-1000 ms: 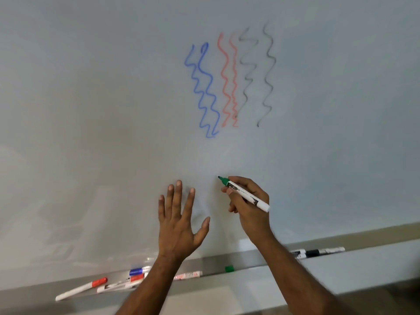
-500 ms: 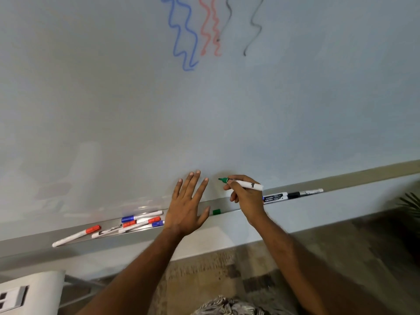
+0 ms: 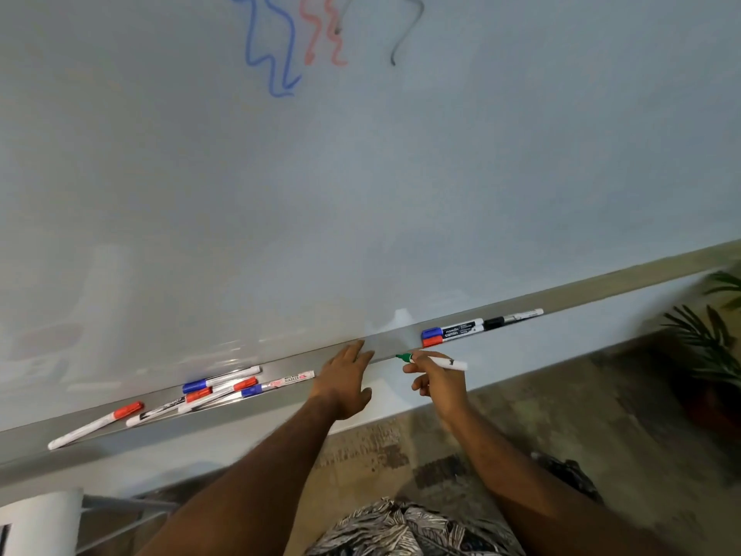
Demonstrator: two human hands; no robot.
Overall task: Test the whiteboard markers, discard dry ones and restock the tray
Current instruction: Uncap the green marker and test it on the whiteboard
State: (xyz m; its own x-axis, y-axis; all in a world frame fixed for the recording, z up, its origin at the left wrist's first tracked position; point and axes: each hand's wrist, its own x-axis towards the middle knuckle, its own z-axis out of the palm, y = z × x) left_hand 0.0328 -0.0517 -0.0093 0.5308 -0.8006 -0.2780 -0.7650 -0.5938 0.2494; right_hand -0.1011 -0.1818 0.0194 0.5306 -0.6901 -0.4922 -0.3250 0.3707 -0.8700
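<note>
My right hand (image 3: pixel 439 385) grips an uncapped green marker (image 3: pixel 437 361), its tip pointing left, just in front of the grey tray (image 3: pixel 393 347). My left hand (image 3: pixel 345 379) reaches over the tray with fingers straight, fingertips at its back edge by the whiteboard (image 3: pixel 361 186). The green cap seen earlier on the tray is hidden. Several capped red and blue markers (image 3: pixel 218 389) lie on the tray's left part. A blue-capped marker (image 3: pixel 451 329), a red-capped one (image 3: pixel 433 341) and a black one (image 3: pixel 513 318) lie on its right part.
Blue, red and black squiggles (image 3: pixel 304 42) mark the top of the board. A potted plant (image 3: pixel 709 339) stands at the right. A white object (image 3: pixel 40 519) sits low at the left. Patterned floor lies below the tray.
Both hands have come down from the board to the tray. The left hand now covers the spot where the green cap lay. The view has tilted downward.
</note>
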